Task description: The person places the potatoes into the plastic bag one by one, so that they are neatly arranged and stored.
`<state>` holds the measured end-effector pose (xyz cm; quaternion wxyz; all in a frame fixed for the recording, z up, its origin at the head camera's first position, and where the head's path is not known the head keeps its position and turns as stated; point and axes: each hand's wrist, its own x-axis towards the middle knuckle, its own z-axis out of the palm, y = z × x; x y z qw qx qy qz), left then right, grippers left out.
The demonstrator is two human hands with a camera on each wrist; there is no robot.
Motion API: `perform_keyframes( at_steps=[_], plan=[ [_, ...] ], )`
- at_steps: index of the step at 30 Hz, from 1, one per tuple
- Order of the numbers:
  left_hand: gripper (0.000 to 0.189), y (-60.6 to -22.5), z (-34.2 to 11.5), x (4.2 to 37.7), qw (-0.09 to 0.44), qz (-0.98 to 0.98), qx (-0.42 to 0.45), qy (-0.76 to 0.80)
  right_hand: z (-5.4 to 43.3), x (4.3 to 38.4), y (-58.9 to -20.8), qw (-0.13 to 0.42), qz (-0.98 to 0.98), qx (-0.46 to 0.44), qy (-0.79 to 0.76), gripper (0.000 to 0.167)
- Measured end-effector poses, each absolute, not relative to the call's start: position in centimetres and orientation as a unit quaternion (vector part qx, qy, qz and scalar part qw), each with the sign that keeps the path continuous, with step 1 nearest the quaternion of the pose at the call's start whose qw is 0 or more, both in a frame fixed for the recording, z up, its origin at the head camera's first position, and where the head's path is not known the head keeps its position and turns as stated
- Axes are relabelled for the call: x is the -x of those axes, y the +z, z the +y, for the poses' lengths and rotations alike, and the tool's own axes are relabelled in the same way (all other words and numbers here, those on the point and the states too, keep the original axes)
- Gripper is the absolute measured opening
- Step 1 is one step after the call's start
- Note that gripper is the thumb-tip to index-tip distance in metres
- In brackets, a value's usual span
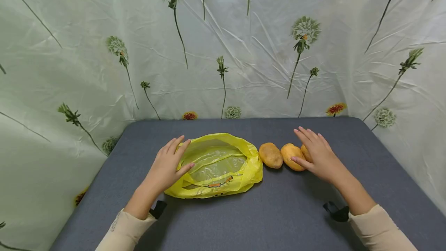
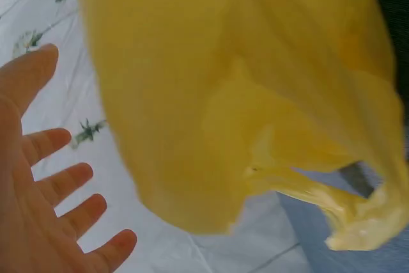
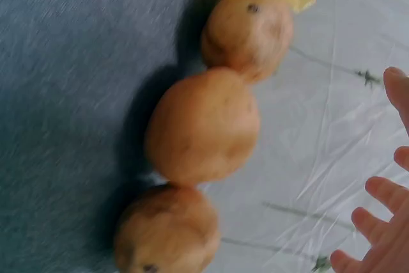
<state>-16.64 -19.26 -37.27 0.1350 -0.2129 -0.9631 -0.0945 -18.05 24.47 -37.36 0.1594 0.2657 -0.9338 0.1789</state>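
A yellow plastic bag lies on the table with its mouth spread wide, its inside showing. My left hand hovers over the bag's left edge, fingers spread and holding nothing; the left wrist view shows this hand apart from the bag. Three potatoes stand in a row right of the bag: a near one, a middle one and a far one partly hidden by my right hand. That hand is above the row, fingers extended, with nothing in it.
A grey cloth covers the table. Behind it hangs a pale curtain printed with dandelions, which also runs down both sides. A black strap sits at the right wrist and another at the left.
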Motion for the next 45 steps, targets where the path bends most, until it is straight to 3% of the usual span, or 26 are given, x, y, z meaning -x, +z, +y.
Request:
perform_keyframes(
  at_steps=[12, 21, 31, 45],
  plan=[
    [0.062, -39.3, -21.4, 15.8, 0.145, -0.969, 0.104, -0.170, 27.6, 18.2, -39.4, 0.176, -0.926, -0.221, 0.249, 0.066],
    [0.052, -40.4, -22.3, 15.4, 0.103, -0.956, 0.017, -0.275, 28.8, 17.8, -41.1, 0.170, -0.930, -0.174, 0.275, 0.060],
    [0.051, -42.0, -23.4, 15.5, 0.072, -0.920, 0.016, -0.384, 29.7, 17.7, -42.6, 0.115, -0.934, -0.112, 0.318, 0.060],
    [0.046, -43.8, -24.6, 15.7, 0.030, -0.805, 0.016, -0.592, 30.3, 17.8, -43.8, 0.093, -0.927, -0.085, 0.352, 0.061]
  ],
)
